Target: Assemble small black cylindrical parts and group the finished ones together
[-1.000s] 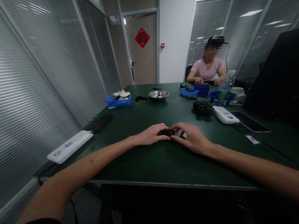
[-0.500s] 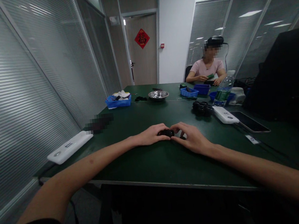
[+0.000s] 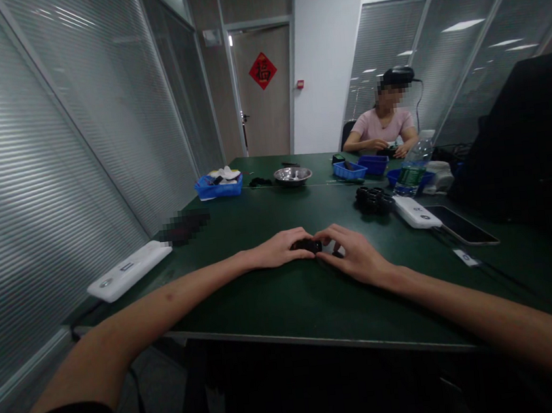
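Over the middle of the green table, my left hand (image 3: 285, 247) is closed around a small, glossy black object (image 3: 308, 246), thumb in front and fingers behind. Its exact kind cannot be made out. My right hand (image 3: 352, 250) curves in from the other side, with thumb and fingertips pinching at the object's right end. Both hands' fingertips nearly meet there and partly cover it. A second small dark piece (image 3: 338, 252) shows beneath the right palm, mostly hidden.
Beyond my hands stand a steel bowl (image 3: 293, 176) and a blue basket (image 3: 218, 185). To the right are black ring-shaped parts (image 3: 373, 200), a white power bank (image 3: 415, 211), a tablet (image 3: 461, 224) and a water bottle (image 3: 412, 167). A co-worker (image 3: 386, 126) sits at the far right.
My hands and the black object stay almost exactly where they were. Across the table, the co-worker's green item has been lowered or turned and shows less.
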`<state>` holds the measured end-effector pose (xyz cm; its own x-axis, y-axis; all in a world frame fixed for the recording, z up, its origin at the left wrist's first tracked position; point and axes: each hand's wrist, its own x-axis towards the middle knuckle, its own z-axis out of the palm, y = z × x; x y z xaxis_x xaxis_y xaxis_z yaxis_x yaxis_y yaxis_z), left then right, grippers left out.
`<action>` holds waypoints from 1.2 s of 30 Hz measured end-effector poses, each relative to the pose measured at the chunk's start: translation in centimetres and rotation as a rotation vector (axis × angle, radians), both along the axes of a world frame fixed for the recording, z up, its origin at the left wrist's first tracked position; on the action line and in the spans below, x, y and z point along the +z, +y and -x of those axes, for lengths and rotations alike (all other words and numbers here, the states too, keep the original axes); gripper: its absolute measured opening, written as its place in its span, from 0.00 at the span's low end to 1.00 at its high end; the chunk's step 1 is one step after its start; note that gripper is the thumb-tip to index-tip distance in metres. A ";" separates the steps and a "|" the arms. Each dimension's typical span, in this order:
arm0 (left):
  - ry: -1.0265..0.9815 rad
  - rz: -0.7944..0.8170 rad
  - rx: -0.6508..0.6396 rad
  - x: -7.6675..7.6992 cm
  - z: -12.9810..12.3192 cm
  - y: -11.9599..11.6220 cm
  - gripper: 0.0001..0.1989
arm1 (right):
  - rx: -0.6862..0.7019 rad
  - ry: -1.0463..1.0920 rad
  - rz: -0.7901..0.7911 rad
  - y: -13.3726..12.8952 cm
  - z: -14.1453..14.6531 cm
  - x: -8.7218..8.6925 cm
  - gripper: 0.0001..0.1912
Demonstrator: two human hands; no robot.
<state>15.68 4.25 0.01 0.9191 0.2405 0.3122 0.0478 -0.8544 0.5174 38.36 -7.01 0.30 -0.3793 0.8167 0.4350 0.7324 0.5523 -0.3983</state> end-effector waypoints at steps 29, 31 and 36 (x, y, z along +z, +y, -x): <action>0.010 0.010 0.026 0.1 -0.1 -0.1 0.17 | -0.060 -0.024 -0.002 0.1 0.1 -0.2 0.17; 0.009 0.011 0.029 0.1 -0.1 -0.1 0.17 | -0.042 -0.021 -0.020 0.1 0.1 -0.3 0.18; 0.007 0.006 0.016 0.1 0.0 -0.1 0.17 | -0.075 -0.047 -0.010 0.1 0.1 -0.4 0.18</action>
<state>15.72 4.18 0.14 0.9173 0.2572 0.3041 0.0654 -0.8505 0.5218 38.29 -6.86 -0.07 -0.3372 0.8392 0.4267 0.7899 0.4987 -0.3567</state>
